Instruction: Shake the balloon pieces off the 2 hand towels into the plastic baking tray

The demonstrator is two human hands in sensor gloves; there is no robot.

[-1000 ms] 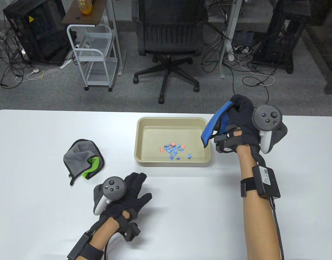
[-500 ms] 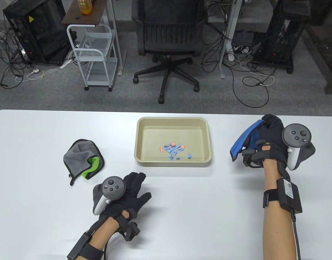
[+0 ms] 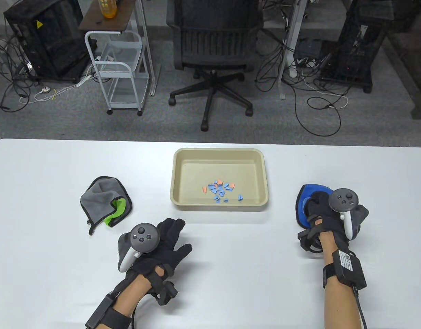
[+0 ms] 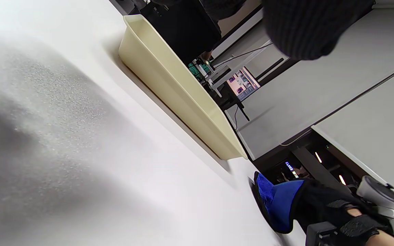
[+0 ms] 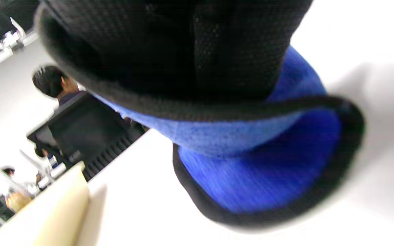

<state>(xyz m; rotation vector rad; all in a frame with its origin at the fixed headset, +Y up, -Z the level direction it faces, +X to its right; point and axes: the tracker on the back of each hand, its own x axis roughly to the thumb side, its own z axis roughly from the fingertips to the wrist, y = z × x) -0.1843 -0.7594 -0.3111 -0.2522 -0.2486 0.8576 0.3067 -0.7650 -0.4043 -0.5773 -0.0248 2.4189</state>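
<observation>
The beige plastic baking tray (image 3: 178, 178) sits mid-table with several blue and orange balloon pieces (image 3: 220, 190) on its floor. To its left lies a crumpled grey towel (image 3: 102, 198) with a green underside, with nothing touching it. My left hand (image 3: 174, 236) rests flat on the table in front of the tray, fingers straight and holding nothing. My right hand (image 3: 316, 207) is down on the table right of the tray, gripping the bunched blue towel (image 3: 303, 202). From the right wrist, the gloved fingers (image 5: 183, 51) press over the blue towel (image 5: 268, 167). The left wrist view shows the tray (image 4: 183, 99) and the blue towel (image 4: 279, 201).
The table's far edge runs just behind the tray. Beyond it on the floor are an office chair (image 3: 213, 51), a white wire cart (image 3: 117, 68) and computer cases with cables. A person sits in the background of the right wrist view.
My right hand carried the blue towel from above the tray's right rim to the right and down onto the table. The left hand and grey towel stayed still.
</observation>
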